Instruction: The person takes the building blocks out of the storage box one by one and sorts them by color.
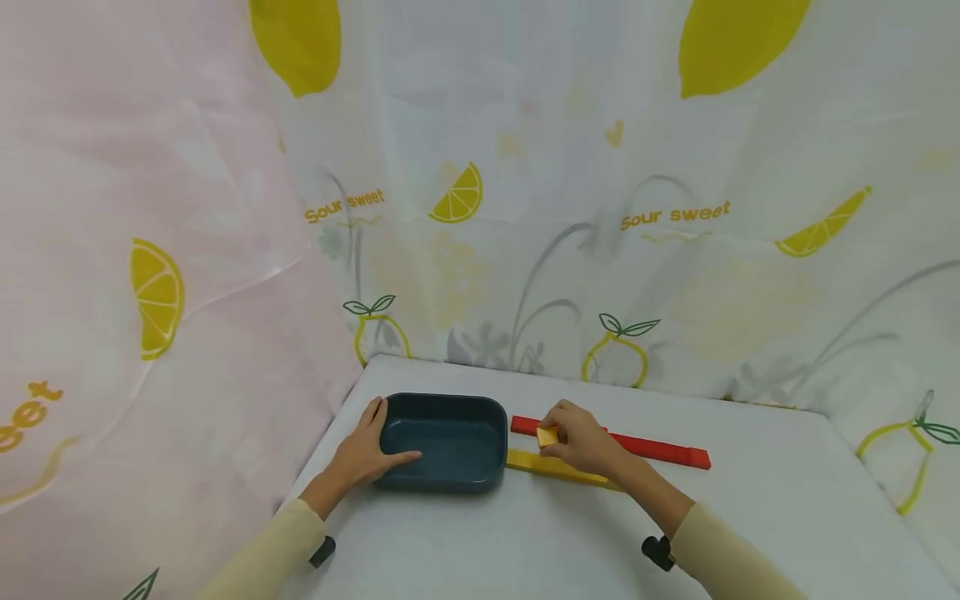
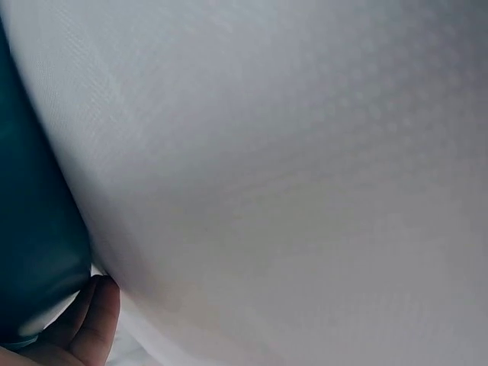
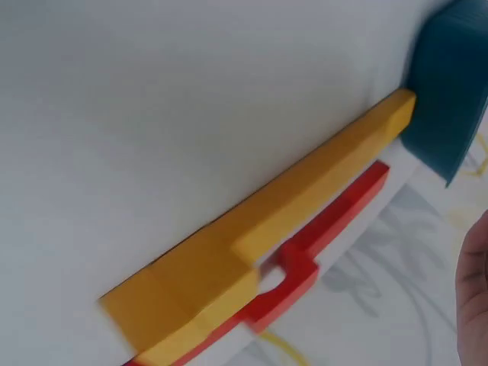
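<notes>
A dark teal rectangular baking dish (image 1: 468,485) rests on the table at the left. My left hand (image 1: 362,452) holds its left end, thumb over the rim and fingers along the outside; in the left wrist view the fingertips (image 2: 99,320) lie against the corner. My right hand (image 1: 583,440) pinches a small yellow block (image 1: 547,437) between thumb and fingers, above two long strips. One strip is yellow (image 3: 305,191), its left end right by the dish. Behind it lies a red strip (image 3: 351,206) with a rounded notch, partly covered by my hand in the head view.
A white-covered table (image 1: 525,550) carries everything. Lemon-printed curtains (image 1: 510,275) hang along its back and left side. Small black devices sit under both wrists, one by the left sleeve (image 1: 262,550) and one by the right sleeve (image 1: 720,550).
</notes>
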`<state>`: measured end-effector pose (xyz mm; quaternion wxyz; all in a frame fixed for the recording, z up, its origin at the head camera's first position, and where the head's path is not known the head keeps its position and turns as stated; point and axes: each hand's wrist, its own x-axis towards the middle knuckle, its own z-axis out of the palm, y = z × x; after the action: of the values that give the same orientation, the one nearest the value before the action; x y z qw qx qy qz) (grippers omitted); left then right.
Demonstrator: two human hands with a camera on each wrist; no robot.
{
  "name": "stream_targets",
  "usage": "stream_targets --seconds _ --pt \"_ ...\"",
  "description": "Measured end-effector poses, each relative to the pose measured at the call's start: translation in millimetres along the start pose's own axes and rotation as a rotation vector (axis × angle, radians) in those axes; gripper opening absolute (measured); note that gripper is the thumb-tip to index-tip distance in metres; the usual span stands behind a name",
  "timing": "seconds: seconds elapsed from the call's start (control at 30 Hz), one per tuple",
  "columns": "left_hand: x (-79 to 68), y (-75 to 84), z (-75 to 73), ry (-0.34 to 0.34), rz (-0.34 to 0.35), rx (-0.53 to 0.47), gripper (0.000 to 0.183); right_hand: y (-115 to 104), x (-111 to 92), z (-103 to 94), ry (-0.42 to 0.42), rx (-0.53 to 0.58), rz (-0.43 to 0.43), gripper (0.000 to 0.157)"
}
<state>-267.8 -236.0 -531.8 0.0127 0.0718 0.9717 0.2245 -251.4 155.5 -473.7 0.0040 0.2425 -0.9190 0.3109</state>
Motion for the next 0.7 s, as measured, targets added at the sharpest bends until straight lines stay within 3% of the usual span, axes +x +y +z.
stream_targets --seconds 0.13,0.47,0.7 --pt "1.6 0.1 0.5 -0.012 0.001 0.003 0.133 17 -20 -13.3 -0.001 -0.033 0.086 0.030" --pt "3.5 1.4 0.3 -0.006 -0.001 -0.011 0.132 55 -55 -37.0 0.042 -0.077 0.200 0.031" --pt "4.0 -2.0 0.4 0.004 0.011 -0.002 0.131 72 -76 -44.5 0.062 -0.068 0.218 0.029"
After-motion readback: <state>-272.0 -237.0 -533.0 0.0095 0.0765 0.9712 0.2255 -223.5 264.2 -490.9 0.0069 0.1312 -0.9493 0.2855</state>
